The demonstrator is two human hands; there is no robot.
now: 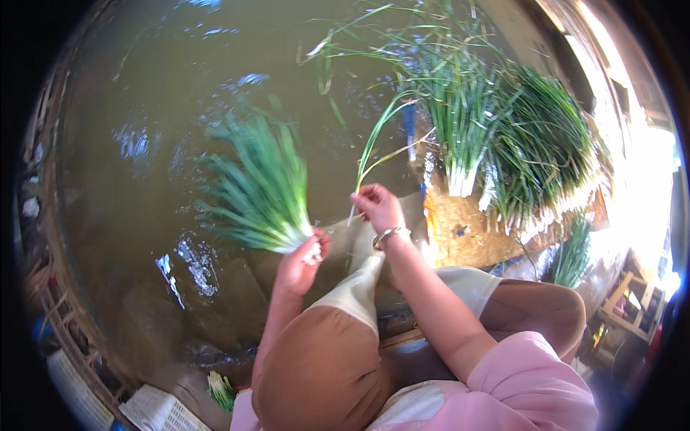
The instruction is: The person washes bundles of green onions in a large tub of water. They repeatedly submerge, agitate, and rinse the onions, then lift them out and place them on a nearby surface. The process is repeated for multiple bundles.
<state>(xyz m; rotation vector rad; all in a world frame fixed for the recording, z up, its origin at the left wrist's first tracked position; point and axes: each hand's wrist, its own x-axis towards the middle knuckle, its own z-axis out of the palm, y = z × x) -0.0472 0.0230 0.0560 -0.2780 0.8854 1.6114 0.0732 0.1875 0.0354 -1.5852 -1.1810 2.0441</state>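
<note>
My left hand (304, 263) grips a thick bunch of green onions (264, 188) by the white ends, the leaves fanned up and left, blurred, over murky water (161, 108). My right hand (377, 204), with a bracelet on the wrist, pinches a single green onion stalk (368, 148) between thumb and fingers; one of its leaves looks yellowed. To the right, a loose bundle of green onions (458, 124) lies on a wet board (463, 229), its leaf tips trailing towards the water. Beside it is a bigger, darker green onion pile (544, 145).
Loose leaves (329, 48) float at the top. A smaller green onion bunch (572, 256) lies near my knee, another (220, 390) at the lower left. Near the left rim are a plastic crate (70, 328) and printed paper (159, 412); a wooden frame (630, 304) stands at the right.
</note>
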